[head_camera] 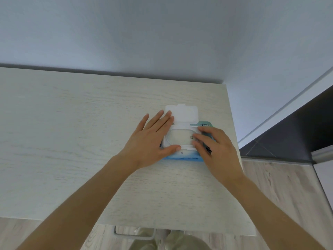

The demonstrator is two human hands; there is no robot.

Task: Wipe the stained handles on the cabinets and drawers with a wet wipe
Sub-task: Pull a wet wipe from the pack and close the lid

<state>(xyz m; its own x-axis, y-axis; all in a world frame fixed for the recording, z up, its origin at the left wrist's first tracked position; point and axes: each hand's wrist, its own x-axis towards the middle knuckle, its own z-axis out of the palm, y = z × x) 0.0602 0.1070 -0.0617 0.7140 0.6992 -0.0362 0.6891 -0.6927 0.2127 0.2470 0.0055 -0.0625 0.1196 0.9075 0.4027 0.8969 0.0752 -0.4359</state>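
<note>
Pale wood cabinet top (pixel 72 141) vs white wall (pixel 162 33); wood-look floor (pixel 281 186), dark strip (pixel 297 127).

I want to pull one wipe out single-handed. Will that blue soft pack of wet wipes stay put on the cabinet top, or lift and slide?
The blue soft pack of wet wipes probably slides or lifts: it lies flat on the smooth pale wooden cabinet top, and the left hand rests on it. Its film body likely flexes; only the white flip lid looks stiff.

Blue wet-wipe pack (pixel 182 156) flat on cabinet top, white lid (pixel 183 113) open
</note>
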